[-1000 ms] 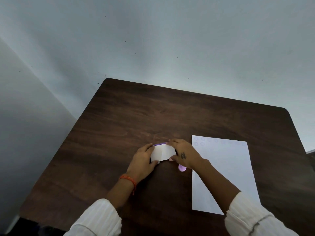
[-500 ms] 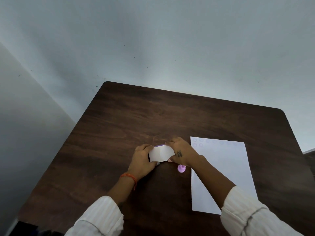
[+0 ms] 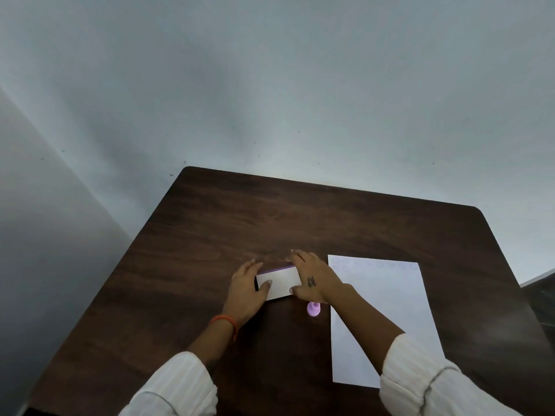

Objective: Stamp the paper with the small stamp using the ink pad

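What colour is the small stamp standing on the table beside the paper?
Light purple: the small stamp shows best in the head view, just below the right hand.

The scene is seen through a single wide-angle head-worn view, aimed forward and down from the near edge of a dark table (image 3: 210, 235). The wall (image 3: 270, 85) beyond fills the upper half; both sleeves are cut off by the bottom edge.

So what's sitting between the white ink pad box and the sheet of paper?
In the head view, the small purple stamp stands on the table there, by the right hand.
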Tool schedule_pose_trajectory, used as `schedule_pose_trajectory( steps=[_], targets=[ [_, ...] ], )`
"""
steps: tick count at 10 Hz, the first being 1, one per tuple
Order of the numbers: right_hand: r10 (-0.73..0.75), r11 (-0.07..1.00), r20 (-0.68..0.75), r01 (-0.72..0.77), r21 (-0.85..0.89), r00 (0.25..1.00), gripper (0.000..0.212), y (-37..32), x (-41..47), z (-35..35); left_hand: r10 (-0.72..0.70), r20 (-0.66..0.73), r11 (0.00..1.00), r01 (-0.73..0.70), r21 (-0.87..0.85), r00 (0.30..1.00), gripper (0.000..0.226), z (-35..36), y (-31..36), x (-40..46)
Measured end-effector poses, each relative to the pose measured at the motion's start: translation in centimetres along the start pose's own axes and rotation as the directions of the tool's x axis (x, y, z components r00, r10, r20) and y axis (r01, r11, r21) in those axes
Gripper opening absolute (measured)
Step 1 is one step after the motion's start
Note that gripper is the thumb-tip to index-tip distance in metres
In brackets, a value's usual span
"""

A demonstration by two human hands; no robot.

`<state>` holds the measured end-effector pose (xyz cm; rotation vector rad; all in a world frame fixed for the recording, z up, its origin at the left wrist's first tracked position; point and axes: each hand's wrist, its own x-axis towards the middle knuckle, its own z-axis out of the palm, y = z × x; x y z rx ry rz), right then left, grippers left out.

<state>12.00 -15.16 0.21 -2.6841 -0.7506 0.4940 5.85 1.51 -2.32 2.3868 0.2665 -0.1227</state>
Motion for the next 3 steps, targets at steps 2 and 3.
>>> schedule_pose_trajectory(
  steps=[2, 3],
  targets=[
    [0.013, 0.999, -0.254, 0.0, 0.05, 0.967, 0.067, 0.4, -1.0, -1.9, 0.169, -0.123, 0.975, -0.147, 0.168, 0.978, 0.051, -1.1, 2.8, 0.8],
    [0.027, 0.999, -0.383, -0.013, 0.038, 0.923, 0.063, 0.4, -1.6, -3.6, 0.312, -0.137, 0.907, -0.252, 0.336, 0.94, 0.056, -1.8, 5.3, 1.6]
  ],
)
